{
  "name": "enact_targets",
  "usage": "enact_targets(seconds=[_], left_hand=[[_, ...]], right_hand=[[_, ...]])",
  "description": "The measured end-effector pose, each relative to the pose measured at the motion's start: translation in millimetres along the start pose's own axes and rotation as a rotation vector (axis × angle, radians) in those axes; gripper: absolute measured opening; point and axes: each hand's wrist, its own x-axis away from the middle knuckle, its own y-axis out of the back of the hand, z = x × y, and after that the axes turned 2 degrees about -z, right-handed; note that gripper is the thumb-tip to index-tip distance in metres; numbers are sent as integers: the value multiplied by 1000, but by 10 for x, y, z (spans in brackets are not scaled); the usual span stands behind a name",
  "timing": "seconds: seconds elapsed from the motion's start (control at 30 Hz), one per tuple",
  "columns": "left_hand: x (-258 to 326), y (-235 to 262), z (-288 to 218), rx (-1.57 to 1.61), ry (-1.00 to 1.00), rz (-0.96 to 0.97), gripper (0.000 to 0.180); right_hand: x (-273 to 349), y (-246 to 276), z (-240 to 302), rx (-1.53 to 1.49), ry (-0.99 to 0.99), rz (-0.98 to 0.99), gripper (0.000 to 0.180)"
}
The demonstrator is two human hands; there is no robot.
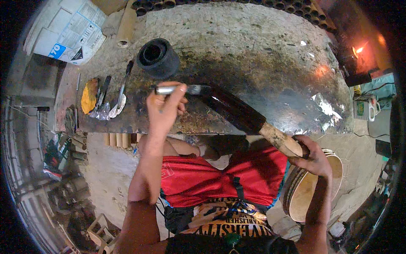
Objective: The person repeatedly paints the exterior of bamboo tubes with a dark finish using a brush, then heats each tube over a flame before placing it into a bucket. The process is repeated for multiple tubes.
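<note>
My left hand [165, 106] is closed around the silver handle of a brush [167, 89]. The brush's flat end meets the upper end of a long tube [237, 110] with a dark, glossy coat. From the tube's lower end sticks out a tan, stained rod [281, 139], and my right hand [313, 156] grips its end. The tube slants down to the right over the bench's near edge. A thick-walled black pot [157, 57] stands on the bench just beyond my left hand. What lies inside it is too dark to make out.
On the worn bench [253, 38], a spoon-like tool [119, 95] and a yellow piece [89, 96] lie at left. A white jug [69, 31] stands far left. A small flame [359, 50] burns far right. Several tubes [292, 7] line the back. Round tan containers [315, 186] stand beside my right forearm.
</note>
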Motion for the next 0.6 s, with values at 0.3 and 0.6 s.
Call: enact_targets(seconds=[0.3, 0.6], left_hand=[[522, -404, -109, 157, -10, 150, 20], [421, -426, 66, 135, -4, 148, 17]], right_hand=[[8, -20, 9, -6, -62, -49, 65], [16, -3, 87, 8, -27, -45, 64]])
